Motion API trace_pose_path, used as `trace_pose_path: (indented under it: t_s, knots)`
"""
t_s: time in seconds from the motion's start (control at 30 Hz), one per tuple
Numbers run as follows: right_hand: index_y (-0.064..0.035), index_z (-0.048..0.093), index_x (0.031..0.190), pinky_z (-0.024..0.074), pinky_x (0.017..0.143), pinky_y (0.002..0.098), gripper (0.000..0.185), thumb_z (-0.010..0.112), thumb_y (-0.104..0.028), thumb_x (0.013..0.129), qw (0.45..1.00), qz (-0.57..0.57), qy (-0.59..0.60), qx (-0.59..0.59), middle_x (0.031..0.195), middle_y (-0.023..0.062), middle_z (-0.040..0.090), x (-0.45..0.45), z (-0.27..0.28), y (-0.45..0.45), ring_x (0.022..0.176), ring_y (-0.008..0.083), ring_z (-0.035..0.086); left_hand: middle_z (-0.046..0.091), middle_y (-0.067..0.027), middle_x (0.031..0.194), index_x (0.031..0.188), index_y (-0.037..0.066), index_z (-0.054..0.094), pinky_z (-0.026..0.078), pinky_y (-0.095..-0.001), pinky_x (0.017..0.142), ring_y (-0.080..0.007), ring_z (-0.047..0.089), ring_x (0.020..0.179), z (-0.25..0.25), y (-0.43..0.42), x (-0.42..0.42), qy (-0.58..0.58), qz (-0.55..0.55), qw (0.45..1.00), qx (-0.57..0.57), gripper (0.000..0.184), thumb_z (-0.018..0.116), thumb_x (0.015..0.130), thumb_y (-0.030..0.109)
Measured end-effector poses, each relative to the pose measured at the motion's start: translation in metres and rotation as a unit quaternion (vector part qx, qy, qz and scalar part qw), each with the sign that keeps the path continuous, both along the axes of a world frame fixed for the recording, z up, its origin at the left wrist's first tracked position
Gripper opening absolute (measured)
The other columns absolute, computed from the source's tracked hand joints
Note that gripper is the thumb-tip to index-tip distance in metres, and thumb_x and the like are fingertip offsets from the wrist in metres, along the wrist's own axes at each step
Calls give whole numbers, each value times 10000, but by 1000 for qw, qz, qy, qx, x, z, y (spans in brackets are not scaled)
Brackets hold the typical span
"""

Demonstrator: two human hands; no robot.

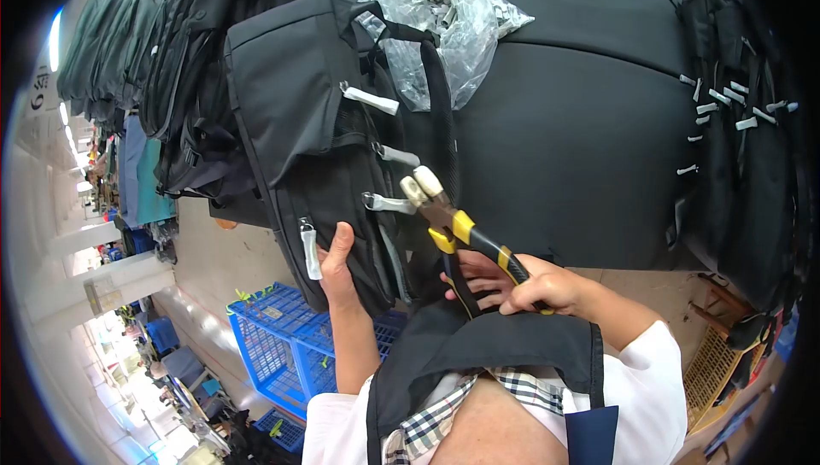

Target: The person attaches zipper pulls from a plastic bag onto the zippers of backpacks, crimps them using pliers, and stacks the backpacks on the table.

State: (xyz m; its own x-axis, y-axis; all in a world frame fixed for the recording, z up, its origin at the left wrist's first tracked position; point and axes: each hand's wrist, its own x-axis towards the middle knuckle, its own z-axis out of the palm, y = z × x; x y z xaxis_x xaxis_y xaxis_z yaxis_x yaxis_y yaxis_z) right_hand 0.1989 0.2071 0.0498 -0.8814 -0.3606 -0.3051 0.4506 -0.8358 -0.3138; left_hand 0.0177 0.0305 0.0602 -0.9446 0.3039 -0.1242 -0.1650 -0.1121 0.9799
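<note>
A black backpack lies at the left part of the dark table, with several zip pulls wrapped in white sleeves along its side. My left hand grips the backpack's lower edge, thumb up, beside one white-sleeved pull. In my right hand are black and yellow pliers, their handles apart. White-wrapped jaw tips point up-left, close to the white pulls at the backpack's side; whether they touch one cannot be made out.
A clear plastic bag of small pale pieces lies on the black table surface. Black bags with white pulls are at the right. Stacked bags stand at the left, and blue crates are below.
</note>
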Motion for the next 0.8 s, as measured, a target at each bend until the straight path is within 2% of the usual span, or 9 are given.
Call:
trace_pose_path:
  t_s: [0.07,0.23,0.3,0.33,0.4,0.53,0.63,0.73,0.8]
  knots:
    - [-2,206,1397,321,1019,351,861,509,11,592,1000,-2,13,18,1306,155,403,3,2,3,1209,253,422,520,-146,1175,1301,20,353,514,-379,829,-273,585,974,9,4,2,-74,-26,995,54,564,625,809,71]
    - [7,231,1391,277,1044,362,847,531,-37,601,994,-40,72,78,1302,167,426,-17,16,10,1202,260,426,551,-129,1112,1230,-20,425,463,-321,869,-219,569,969,-2,4,5,-6,0,1000,21,509,660,786,60]
    - [12,231,1391,283,1038,356,830,539,-37,622,991,-42,89,89,1326,162,401,-28,19,13,1221,260,401,512,-139,1181,1300,5,348,453,-340,896,-245,550,1023,-3,3,8,-9,-31,999,-15,599,652,788,72]
    - [12,230,1391,286,1034,353,823,542,-37,631,989,-44,91,112,1341,160,381,-32,21,14,1234,260,382,553,-142,1131,1222,-42,440,448,-319,893,-226,570,982,-4,7,11,17,-20,1000,-10,494,652,786,51]
    - [19,231,1388,294,1026,352,803,553,-41,655,986,-33,86,137,1376,160,330,-41,26,18,1270,258,330,554,-144,1129,1224,-43,435,452,-321,888,-227,572,979,-5,11,3,14,-24,1000,-4,497,651,786,52]
    - [32,229,1384,280,1034,358,797,550,-38,658,986,-16,46,157,1361,167,345,-46,30,20,1270,260,332,555,-150,1122,1233,-45,416,467,-330,868,-234,578,965,-12,6,12,-19,-40,999,10,511,646,788,55]
    - [47,225,1379,338,1003,357,793,548,-35,659,988,-6,15,153,1362,182,332,-47,30,20,1272,271,328,556,-155,1117,1240,-46,402,478,-336,853,-239,583,954,-17,-2,16,-50,-50,997,17,522,643,789,57]
    - [60,209,1374,456,916,346,807,531,3,636,995,-34,14,89,1360,204,294,-55,30,23,1261,299,333,557,-160,1112,1247,-47,387,490,-343,838,-244,588,943,-22,0,15,-77,-67,995,24,533,640,790,59]
    - [71,205,1368,452,928,369,803,516,19,630,997,-49,3,57,1353,211,295,-58,28,24,1251,296,341,557,-163,1108,1252,-48,378,497,-347,829,-248,592,936,-25,6,10,-93,-79,992,28,540,638,791,60]
